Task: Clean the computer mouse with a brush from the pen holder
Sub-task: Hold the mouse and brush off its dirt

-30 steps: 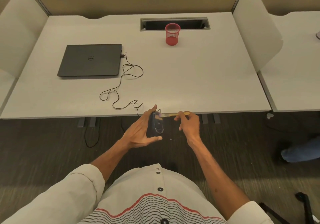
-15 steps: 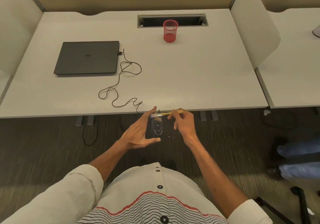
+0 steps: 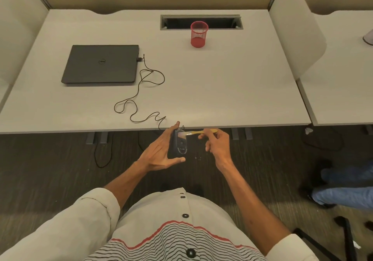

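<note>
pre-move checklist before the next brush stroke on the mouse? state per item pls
1. Left hand grips the mouse, held off the desk edge: ok.
2. Right hand holds the brush by its yellow handle: ok.
3. Bristles on the mouse's far end: looks like contact, but cannot tell for certain.
4. Cable has slack, lying in loose loops from the laptop to the mouse: ok.
5. Pen holder is upright and well away from the hands: ok.
6. Dirt left on the mouse: cannot tell, too small.
</note>
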Demonstrator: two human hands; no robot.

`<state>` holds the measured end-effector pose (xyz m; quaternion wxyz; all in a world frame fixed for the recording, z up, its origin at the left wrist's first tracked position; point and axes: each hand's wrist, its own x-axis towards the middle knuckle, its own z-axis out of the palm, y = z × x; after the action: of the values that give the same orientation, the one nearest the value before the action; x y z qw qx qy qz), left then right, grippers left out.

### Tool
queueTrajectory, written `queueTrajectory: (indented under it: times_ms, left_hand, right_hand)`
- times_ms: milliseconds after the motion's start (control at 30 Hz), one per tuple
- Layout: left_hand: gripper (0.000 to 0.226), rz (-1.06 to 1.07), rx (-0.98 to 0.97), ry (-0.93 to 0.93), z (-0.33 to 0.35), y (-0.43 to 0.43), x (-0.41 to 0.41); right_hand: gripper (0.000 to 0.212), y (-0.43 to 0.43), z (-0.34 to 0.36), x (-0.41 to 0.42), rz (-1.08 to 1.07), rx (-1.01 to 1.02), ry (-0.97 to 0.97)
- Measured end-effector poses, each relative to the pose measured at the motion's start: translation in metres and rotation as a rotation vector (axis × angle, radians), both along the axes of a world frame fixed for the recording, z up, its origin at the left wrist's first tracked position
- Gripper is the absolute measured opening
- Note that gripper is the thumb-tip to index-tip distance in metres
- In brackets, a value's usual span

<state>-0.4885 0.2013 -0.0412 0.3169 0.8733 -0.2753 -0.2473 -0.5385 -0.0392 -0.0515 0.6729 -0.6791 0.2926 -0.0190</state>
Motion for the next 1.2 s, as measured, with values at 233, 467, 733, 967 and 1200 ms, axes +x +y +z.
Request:
queueTrajectory:
  times_ms: [233,467,733,967,1200]
  left_hand:
    - [0.130,-0.003,-0.013,-0.007,0.003,-0.003,0.002]
    - [0.129,-0.002,-0.015,-0.008,0.004,-0.002,0.002]
    - [0.129,0.000,0.007,-0.021,0.004,-0.007,0.003]
    - [0.130,0.018,0.014,-0.021,0.004,-0.008,0.004]
    - [0.130,0.014,0.017,-0.024,0.003,-0.009,0.005]
  right_hand:
    - [0.017,0.003,-0.005,-0.006,0.019,-0.089,0.052]
    - [0.022,-0.015,-0.008,-0.009,-0.094,-0.242,0.191]
    - [0.017,0.001,-0.001,-0.012,0.054,0.024,-0.037]
    - [0.023,-0.009,-0.008,-0.013,-0.043,-0.115,0.135]
    - [0.021,-0.013,-0.002,-0.009,-0.082,-0.087,0.046]
